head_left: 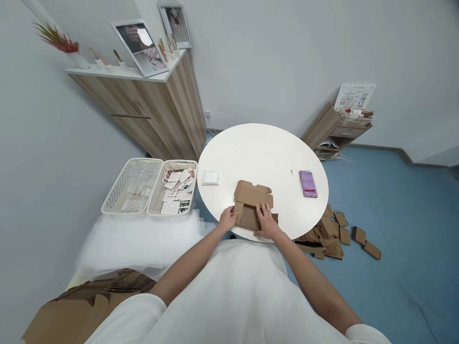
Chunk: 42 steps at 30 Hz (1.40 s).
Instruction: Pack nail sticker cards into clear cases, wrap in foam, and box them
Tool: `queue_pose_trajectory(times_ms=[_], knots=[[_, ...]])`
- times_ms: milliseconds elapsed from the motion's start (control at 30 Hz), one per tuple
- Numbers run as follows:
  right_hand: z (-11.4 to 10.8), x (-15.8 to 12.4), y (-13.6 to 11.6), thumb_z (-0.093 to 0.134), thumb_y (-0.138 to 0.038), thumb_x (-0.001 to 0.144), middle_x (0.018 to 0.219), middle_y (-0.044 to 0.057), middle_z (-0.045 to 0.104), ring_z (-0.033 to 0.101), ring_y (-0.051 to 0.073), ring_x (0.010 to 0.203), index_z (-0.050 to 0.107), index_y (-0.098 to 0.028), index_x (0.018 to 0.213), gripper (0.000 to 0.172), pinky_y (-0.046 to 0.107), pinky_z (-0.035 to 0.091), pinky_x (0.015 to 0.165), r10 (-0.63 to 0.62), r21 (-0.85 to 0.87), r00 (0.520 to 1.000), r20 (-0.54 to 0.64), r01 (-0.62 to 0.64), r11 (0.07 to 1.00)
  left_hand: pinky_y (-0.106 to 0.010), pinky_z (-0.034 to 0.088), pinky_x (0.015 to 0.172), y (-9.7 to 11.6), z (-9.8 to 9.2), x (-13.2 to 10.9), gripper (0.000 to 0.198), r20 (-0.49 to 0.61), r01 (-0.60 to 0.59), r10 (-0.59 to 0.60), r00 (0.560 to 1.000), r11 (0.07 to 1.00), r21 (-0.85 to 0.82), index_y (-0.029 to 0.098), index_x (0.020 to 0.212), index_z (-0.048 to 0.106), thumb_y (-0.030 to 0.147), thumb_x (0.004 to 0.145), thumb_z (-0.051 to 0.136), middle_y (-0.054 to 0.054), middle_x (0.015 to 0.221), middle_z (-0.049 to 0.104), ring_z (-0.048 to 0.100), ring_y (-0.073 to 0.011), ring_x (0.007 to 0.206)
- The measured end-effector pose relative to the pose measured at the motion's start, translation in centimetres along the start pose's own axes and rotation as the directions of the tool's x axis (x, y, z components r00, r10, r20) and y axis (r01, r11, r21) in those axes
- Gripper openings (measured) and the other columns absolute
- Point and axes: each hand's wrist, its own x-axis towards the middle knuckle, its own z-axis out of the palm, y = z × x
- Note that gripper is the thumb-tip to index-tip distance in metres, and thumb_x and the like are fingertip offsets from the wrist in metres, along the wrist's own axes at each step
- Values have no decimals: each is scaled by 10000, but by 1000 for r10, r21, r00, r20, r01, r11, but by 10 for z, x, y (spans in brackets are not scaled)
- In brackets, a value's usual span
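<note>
A brown cardboard box (249, 217), partly folded with its lid flap up at the far side, lies near the front edge of the round white table (265, 148). My left hand (228, 219) grips its left side wall between thumb and fingers. On the right side, my right hand (266, 222) has its fingers bent over the wall and its thumb low near the front edge. A small flap sticks out beyond the right fingers. To the left on the tabletop is a small white packet (211, 178). Purple packs (308, 184) lie at the right.
Two white baskets, one with clear plastic pieces (139, 179) and one with printed cards (177, 188), stand left of the table. White sheeting (139, 239) and flat cardboard (79, 306) lie below them. Folded boxes (328, 234) are heaped on the floor at right.
</note>
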Motion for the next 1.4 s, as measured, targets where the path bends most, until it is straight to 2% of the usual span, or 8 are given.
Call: queue_pose_trajectory(times_ms=[367, 567, 767, 1000, 1100, 1233, 1333, 1400], knots=[[2, -10, 0, 697, -439, 551, 1430, 132, -146, -120, 299, 1304, -155, -185, 1348, 1193, 444, 99, 1047, -73, 17, 997, 26, 73, 997, -305, 396, 720, 6, -3, 0, 251, 48, -61, 42, 998, 828, 558, 181, 973, 534, 169, 773, 382, -90, 942, 592, 555, -224, 877], [-1, -8, 3, 702, -394, 560, 1434, 135, -122, -98, 298, 1308, -139, -177, 1353, 1176, 447, 108, 1047, -61, -4, 998, 28, 62, 998, -317, 385, 796, 9, -7, -9, 386, 67, -99, 77, 995, 888, 450, 194, 1176, 429, 278, 800, 413, -94, 1046, 555, 518, -234, 984], [-5, -5, 7, 702, -392, 564, 1439, 118, -106, -63, 302, 1313, -133, -200, 1354, 1165, 450, 132, 1039, -70, -26, 996, 53, 72, 997, -326, 380, 843, 17, -25, -16, 1186, 247, -257, 179, 952, 907, 334, 237, 1367, 61, 465, 429, 750, -109, 1265, 375, 463, -289, 1079], [-12, -5, 11, 689, -490, 540, 1442, 104, -104, -104, 293, 1309, -84, -217, 1362, 1161, 462, 93, 1041, -59, -28, 998, -3, 59, 998, -325, 389, 812, 25, -22, 1, 1197, 304, -239, 116, 946, 881, 407, 266, 1356, 134, 382, 363, 794, -104, 1171, 412, 506, -311, 1019], [-10, -19, 23, 577, -567, 624, 1444, 91, -96, -94, 290, 1311, -64, -222, 1365, 1039, 486, 112, 1031, 134, 101, 982, -135, -121, 988, -328, 397, 794, 22, -19, 2, 1214, 302, -246, 122, 946, 874, 420, 264, 1358, 110, 392, 363, 793, -113, 1168, 407, 516, -311, 1000], [0, -41, 42, 405, -563, 745, 1416, 151, 159, 249, 263, 1274, -43, -160, 1369, 867, 410, 331, 955, 497, 620, 867, -33, -373, 690, -323, 397, 796, 21, -13, 1, 1225, 275, -224, 120, 954, 894, 387, 254, 1361, 92, 401, 365, 791, -122, 1174, 400, 513, -305, 1002], [3, -49, 47, 317, -535, 795, 1343, 144, 337, 430, 224, 1162, 64, -158, 1365, 729, 341, 444, 837, 520, 837, 844, 135, -378, 396, -327, 395, 800, 22, -8, 0, 1236, 263, -211, 117, 958, 907, 364, 243, 1364, 70, 419, 372, 786, -131, 1173, 395, 509, -307, 1007], [0, -48, 45, 316, -517, 803, 1309, 113, 399, 453, 215, 1139, 176, -186, 1344, 649, 323, 464, 797, 488, 869, 859, 152, -352, 348, -331, 393, 807, 23, -6, -1, 1251, 261, -205, 115, 958, 914, 349, 238, 1364, 65, 419, 361, 790, -135, 1181, 386, 504, -310, 1017]])
